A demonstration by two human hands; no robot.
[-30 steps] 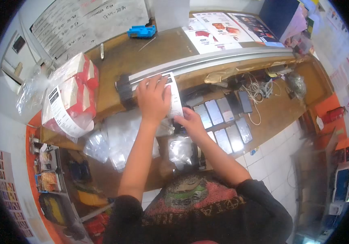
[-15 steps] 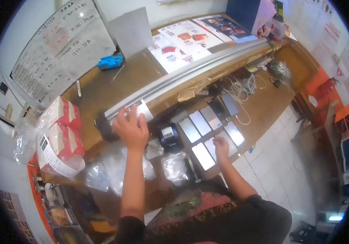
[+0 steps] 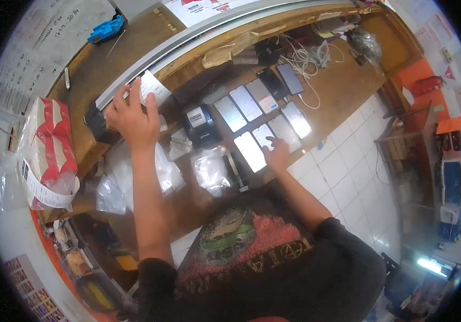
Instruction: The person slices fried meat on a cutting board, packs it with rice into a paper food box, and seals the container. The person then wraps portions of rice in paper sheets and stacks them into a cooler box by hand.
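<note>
Paper slip (image 3: 156, 87) under the left hand (image 3: 136, 118), phone (image 3: 262, 134) under the right hand (image 3: 277, 154)

The slip lies at the left, on the metal rail (image 3: 187, 43). The left hand is spread over it; whether the paper is pinched cannot be told from here. The phone, second from the left in the near row, is touched by an extended forefinger of the right hand, whose other fingers are loosely parted, with nothing gripped.

The slip should prove light, limp and easily creased, best taken by an edge. The phone is likely stiff, smooth and breakable, best held by its long sides.

Print is seen on the slip and on the receipt (image 3: 48, 194) by the red-and-white packages (image 3: 53, 134), too small to be read. On the whiteboard (image 3: 31, 61), "17.34 - 20.34" can perhaps be made out. Lettering on the black printer (image 3: 203, 135) is blurred.
</note>
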